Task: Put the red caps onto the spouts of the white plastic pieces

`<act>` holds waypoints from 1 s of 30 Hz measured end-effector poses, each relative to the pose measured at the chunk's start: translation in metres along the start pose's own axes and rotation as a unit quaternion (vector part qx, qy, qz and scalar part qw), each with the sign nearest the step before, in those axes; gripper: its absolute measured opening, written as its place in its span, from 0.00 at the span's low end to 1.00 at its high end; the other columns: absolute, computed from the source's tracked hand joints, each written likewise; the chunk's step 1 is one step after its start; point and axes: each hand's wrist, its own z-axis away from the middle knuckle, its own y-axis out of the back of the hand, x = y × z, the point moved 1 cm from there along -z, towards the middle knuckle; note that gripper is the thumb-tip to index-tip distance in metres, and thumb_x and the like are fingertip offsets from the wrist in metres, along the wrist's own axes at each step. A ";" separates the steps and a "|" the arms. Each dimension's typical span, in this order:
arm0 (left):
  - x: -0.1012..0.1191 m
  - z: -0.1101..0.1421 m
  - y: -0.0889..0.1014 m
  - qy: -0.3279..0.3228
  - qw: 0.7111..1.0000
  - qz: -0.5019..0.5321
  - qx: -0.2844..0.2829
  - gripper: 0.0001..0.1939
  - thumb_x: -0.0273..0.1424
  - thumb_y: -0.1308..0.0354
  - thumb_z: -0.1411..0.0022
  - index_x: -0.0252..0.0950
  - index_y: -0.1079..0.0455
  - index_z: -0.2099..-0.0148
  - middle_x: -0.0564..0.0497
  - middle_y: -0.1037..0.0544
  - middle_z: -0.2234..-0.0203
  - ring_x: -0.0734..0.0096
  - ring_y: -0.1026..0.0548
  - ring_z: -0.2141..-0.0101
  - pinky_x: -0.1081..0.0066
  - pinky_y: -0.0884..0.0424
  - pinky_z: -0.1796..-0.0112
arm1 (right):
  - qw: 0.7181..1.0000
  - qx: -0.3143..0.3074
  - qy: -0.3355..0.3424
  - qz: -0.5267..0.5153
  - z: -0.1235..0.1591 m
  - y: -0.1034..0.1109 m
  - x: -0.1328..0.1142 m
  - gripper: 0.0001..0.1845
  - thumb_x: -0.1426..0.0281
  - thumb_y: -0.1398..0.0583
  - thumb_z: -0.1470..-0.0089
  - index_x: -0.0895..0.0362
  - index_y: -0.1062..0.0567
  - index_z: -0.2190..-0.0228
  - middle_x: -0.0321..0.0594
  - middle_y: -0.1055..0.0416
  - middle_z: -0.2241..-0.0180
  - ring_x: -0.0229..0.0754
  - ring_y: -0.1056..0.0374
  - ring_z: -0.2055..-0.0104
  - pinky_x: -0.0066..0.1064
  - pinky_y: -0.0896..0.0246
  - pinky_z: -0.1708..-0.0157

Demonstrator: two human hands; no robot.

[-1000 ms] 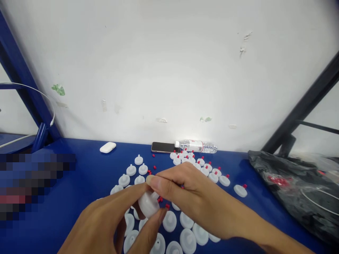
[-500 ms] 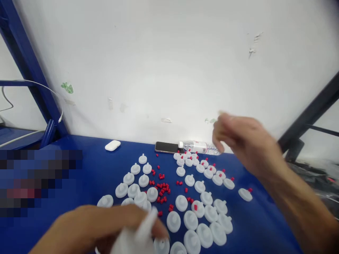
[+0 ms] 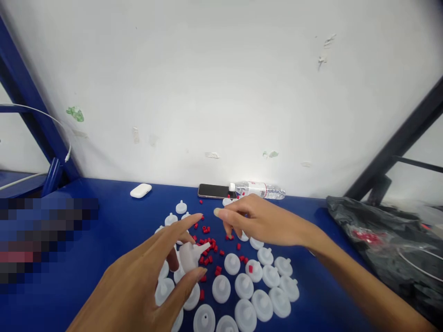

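My left hand holds a small white bottle with a tapered nozzle between thumb and fingers; the nozzle points right, its index finger stretched out above. My right hand reaches over the table from the right, with thumb and fingers apart. Its lower fingertips are at a small red cap; whether they touch it I cannot tell. A loose pile of red caps lies between the hands. Around them lie many round white lids with short spouts, one bearing a red piece. My hands hide part of both groups.
Against the white wall lie a black phone and a clear water bottle on its side. A white earbud case sits to their left on the blue table. Black plastic bags are at the right edge.
My right hand has come down and left from in front of the wall to the red caps. My left hand, with the white bottle, has moved up and forward into fuller view.
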 end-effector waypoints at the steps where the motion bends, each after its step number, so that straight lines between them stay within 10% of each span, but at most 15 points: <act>1: 0.001 -0.001 -0.002 0.003 1.000 0.007 -0.008 0.28 0.49 0.43 0.34 0.59 0.43 0.34 0.59 0.19 0.68 0.69 0.17 0.68 0.83 0.37 0.88 | 0.999 -0.023 0.011 -0.044 0.003 0.001 -0.008 0.26 0.55 0.49 0.31 0.57 0.25 0.73 0.33 0.29 0.77 0.33 0.39 0.78 0.28 0.48 0.77; 5: 0.008 -0.008 -0.004 0.006 0.999 0.023 -0.024 0.30 0.47 0.44 0.32 0.60 0.48 0.32 0.62 0.21 0.73 0.73 0.18 0.75 0.83 0.37 0.88 | 0.994 -0.046 0.072 -0.061 0.010 -0.009 -0.031 0.23 0.58 0.47 0.32 0.56 0.32 0.76 0.28 0.38 0.81 0.30 0.48 0.82 0.27 0.55 0.80; 12: 0.014 -0.012 0.003 0.029 0.999 0.012 0.029 0.25 0.52 0.47 0.32 0.60 0.43 0.36 0.57 0.19 0.56 0.70 0.17 0.60 0.84 0.37 0.89 | 0.960 0.178 -0.014 0.214 -0.016 -0.015 0.003 0.22 0.62 0.48 0.31 0.56 0.34 0.78 0.31 0.35 0.81 0.33 0.44 0.79 0.31 0.57 0.75; 19: 0.013 -0.005 -0.006 0.033 0.999 0.034 0.011 0.17 0.47 0.47 0.31 0.60 0.37 0.41 0.62 0.17 0.58 0.72 0.17 0.64 0.80 0.32 0.85 | 0.935 0.138 -0.104 0.309 -0.042 -0.036 0.049 0.22 0.59 0.47 0.32 0.55 0.25 0.75 0.41 0.23 0.75 0.45 0.27 0.70 0.33 0.52 0.72; 30: 0.018 -0.005 -0.003 0.085 0.995 0.054 -0.020 0.19 0.50 0.50 0.31 0.55 0.28 0.44 0.58 0.17 0.52 0.65 0.16 0.58 0.77 0.30 0.83 | 0.914 0.181 -0.175 0.318 -0.036 -0.008 0.071 0.22 0.55 0.51 0.30 0.55 0.24 0.60 0.46 0.20 0.66 0.51 0.25 0.62 0.34 0.46 0.67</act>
